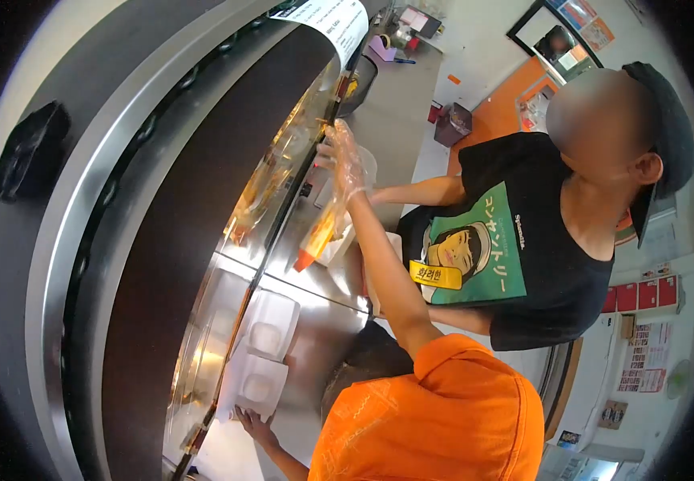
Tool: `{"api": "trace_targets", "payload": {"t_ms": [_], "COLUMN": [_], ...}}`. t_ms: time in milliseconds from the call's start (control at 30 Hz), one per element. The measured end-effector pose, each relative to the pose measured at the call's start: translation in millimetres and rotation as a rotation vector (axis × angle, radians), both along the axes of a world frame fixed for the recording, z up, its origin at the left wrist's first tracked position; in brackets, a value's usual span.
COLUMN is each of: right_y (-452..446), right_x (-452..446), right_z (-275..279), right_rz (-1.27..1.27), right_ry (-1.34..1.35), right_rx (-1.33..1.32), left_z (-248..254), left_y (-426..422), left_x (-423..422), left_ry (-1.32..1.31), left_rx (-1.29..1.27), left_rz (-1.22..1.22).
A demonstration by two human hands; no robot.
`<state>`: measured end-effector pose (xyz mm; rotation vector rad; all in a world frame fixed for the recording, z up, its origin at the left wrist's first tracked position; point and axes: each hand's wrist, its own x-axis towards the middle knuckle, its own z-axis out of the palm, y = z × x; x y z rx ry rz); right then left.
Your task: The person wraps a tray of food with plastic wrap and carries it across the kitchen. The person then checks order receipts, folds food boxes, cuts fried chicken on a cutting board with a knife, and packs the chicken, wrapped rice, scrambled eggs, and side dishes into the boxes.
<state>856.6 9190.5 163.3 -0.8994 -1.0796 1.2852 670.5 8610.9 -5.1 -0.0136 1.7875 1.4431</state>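
Along the whole left side of my view runs a dark panel [179, 168], the broadest thing about me. Across the bench [323, 317] from it stands a person in a black shirt [539, 192], one forearm near my own. I cannot make out whether that person's hands hold anything. My orange sleeve [459, 365] comes up from below, and my bare forearm stretches far over the bench.

Two white boxes [256, 388] lie close together on the bench, just beside the glass edge, each showing a pale round shape inside. I judge they are set side by side so that both are within easy reach.

My hands are well apart. My right hand [344, 156], the larger in view, wears a clear glove, probably to keep bare skin off food. Its fingers reach to the case edge; I cannot tell whether they close on something. Just below it is a yellow bottle [324, 228], its orange tip slanting towards the bench; whether anyone grips it is hidden. My left hand [259, 431], bare, is at the end of the nearer box, likely to steady it, though I cannot tell if the fingers clamp it.
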Motion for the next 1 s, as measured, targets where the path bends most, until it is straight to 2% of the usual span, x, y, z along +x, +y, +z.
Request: {"api": "trace_targets", "payload": {"t_ms": [133,200,233,267,300,333,367,400,467,533,567,600,633,700,733,800,833,867,933,1000], "right_y": [-71,-32,-36,-61,-64,-103,-126,-132,-138,-228,-259,-294,-330,-367,-385,-405,-412,-413,-413,-413], "right_x": [6,42,74,59,77,32,25,14,-6,-60,-86,-109,-128,-146,-160,-184,-191,-195,-207,-206], "right_z": [46,2,18,71,86,118,141,125,86,61,40,30,38,54,50,39,28,18,5,12], "right_rz": [0.043,-0.131,0.189,0.011,0.182,-0.301,-0.202,-0.139,0.318,0.599,0.572,0.547,0.665,0.778,0.788,0.663,0.469,0.479,0.439,0.352], "right_ry": [0.005,-0.201,0.184,0.043,0.045,-0.037,-0.022,-0.006,0.223,0.126,-0.464,-0.637,-0.701,-0.562,-0.558,-0.809,-0.7,-0.698,-0.787,-0.746], "right_rx": [-0.106,0.34,0.111,0.129,0.184,0.421,0.211,0.18,-0.013,-0.096,0.325,0.754,0.67,0.626,0.618,0.87,1.111,1.12,0.872,0.927], "left_z": [-14,-31,-45,-45,-11,-7,-22,-8,24,31,31,30,31,37,39,36,33,32,30,35], "left_y": [-10,-23,-36,-42,-22,-20,-29,-25,-17,-32,-39,-50,-60,-66,-77,-95,-102,-108,-120,-131], "left_x": [-5,-6,-4,-2,4,6,3,4,13,12,14,17,19,33,36,38,40,42,47,51], "left_ry": [-0.018,-0.032,0.062,0.16,0.005,0.049,0.074,0.049,0.089,0.131,0.124,0.11,0.097,0.128,0.14,0.149,0.155,0.152,0.166,0.199], "left_rx": [-0.002,-0.085,-0.028,0.014,0.045,0.023,0.104,0.077,0.098,0.027,0.026,0.033,0.037,0.013,0.009,0.005,0.01,0.014,-0.009,-0.012], "left_rz": [0.013,0.069,-0.015,-0.078,0.068,0.061,0.014,0.069,0.088,0.085,0.105,0.112,0.118,0.113,0.095,0.102,0.109,0.121,0.159,0.166]}}
